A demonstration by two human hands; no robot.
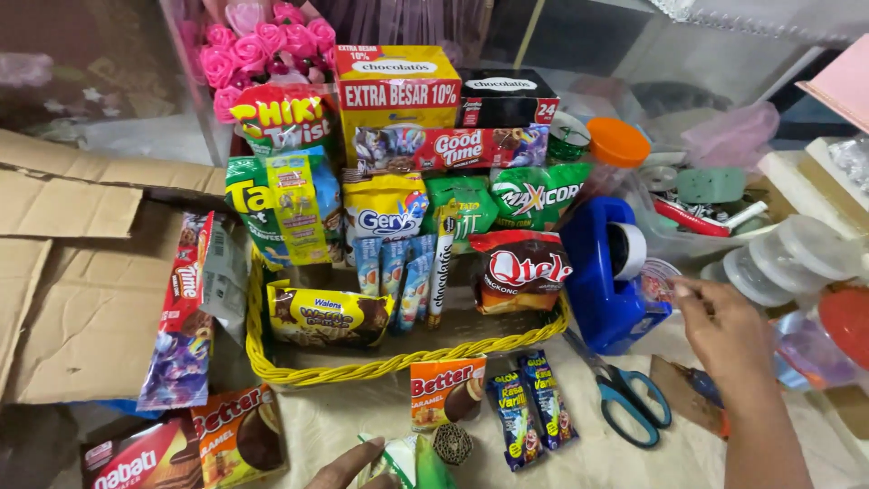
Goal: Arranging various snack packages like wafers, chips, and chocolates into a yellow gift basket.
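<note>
My right hand [724, 330] reaches in from the lower right to the blue tape dispenser [605, 281]. Its fingertips pinch the clear tape end [659, 279] at the dispenser's front. My left hand [348, 466] shows only partly at the bottom edge, its fingers on a green and white snack packet [412, 460] lying on the cream cloth. Beside that packet lies a small round brown patterned piece [453, 444]. Just beyond stands a yellow wicker basket [380, 365] packed with upright snack bags and boxes.
Blue-handled scissors [625, 389] lie by my right wrist. Two small blue sachets [532, 407] and an orange chocolate packet [448, 391] rest before the basket. Flattened cardboard [81, 272] and more snack packs [181, 317] are left; plastic lids and tubs [787, 254] right; pink roses [258, 45] behind.
</note>
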